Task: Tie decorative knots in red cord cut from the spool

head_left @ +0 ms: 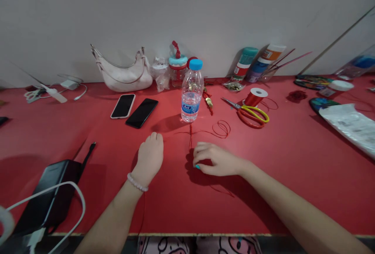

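My left hand [150, 155] lies palm down with its fingers curled under; anything inside it is hidden. A thin red cord trails down past its wrist. My right hand [215, 160] is bent into a pinch, thumb close to the curled fingers, where the red cord [191, 132] hangs toward it. More cord shows on the table below this hand. The knotted upper part of the cord starts at the base of a water bottle [190, 97] with a blue cap, which stands upright. A loose loop of cord [222, 129] lies right of the bottle.
Scissors [249, 113] and a red cord spool [255, 97] lie to the right. Two phones [142, 112] rest at the left, before a white handbag [125, 72]. A power bank [54, 191] with a white cable is near left. Paint bottles [245, 63] lean against the wall.
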`<act>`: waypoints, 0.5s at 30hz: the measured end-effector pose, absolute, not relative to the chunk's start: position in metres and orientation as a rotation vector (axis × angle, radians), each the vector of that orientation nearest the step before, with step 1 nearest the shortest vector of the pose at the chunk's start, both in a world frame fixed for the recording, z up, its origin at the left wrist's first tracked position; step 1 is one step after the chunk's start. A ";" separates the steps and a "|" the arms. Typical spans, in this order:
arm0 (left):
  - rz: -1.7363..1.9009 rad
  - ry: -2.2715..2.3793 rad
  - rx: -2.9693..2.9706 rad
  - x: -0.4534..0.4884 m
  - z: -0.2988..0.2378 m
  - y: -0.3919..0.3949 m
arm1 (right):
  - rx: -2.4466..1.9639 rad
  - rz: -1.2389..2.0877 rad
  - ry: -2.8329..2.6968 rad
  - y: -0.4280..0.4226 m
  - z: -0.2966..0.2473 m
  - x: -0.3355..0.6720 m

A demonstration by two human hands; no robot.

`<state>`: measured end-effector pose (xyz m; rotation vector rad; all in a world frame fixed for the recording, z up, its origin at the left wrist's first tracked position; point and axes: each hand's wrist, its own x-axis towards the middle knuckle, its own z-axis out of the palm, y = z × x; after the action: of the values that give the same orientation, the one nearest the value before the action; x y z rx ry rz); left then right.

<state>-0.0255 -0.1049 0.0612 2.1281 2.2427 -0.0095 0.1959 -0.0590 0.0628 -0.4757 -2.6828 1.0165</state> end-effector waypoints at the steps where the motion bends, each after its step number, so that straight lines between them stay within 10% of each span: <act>1: 0.151 2.190 2.084 -0.024 0.061 -0.104 | -0.535 1.027 -2.633 -0.061 0.063 0.194; 6: 0.940 1.575 1.468 -0.012 0.059 -0.100 | -0.536 1.328 -2.405 -0.073 0.064 0.183; 15: 1.233 1.257 1.003 -0.006 0.055 -0.094 | -0.308 2.230 -1.581 -0.065 0.051 0.189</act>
<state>-0.0059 -0.0940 0.0546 1.0032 1.2574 1.2333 0.1885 -0.0651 0.0509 -0.3076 -1.5809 2.2298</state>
